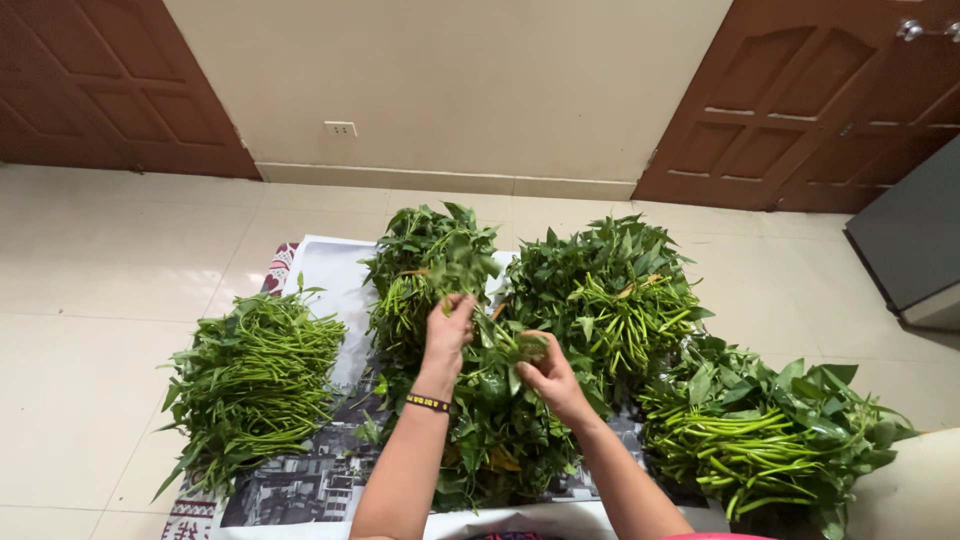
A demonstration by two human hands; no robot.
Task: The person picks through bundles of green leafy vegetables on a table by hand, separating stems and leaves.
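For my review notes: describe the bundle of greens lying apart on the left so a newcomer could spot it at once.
On the tiled floor lies a printed sheet covered with leafy green bundles. The left bundle sits on its left edge, half on the tiles. Unlike the others, it lies alone, clear of both hands.

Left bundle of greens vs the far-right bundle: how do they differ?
The left bundle lies apart, half on the printed sheet, half on tile; the far-right bundle abuts the neighbouring piles. Left has thinner, darker stems and small leaves; right shows brighter, thicker stems and broad leaves. Neither hand touches either. Both are leafy green stalks.
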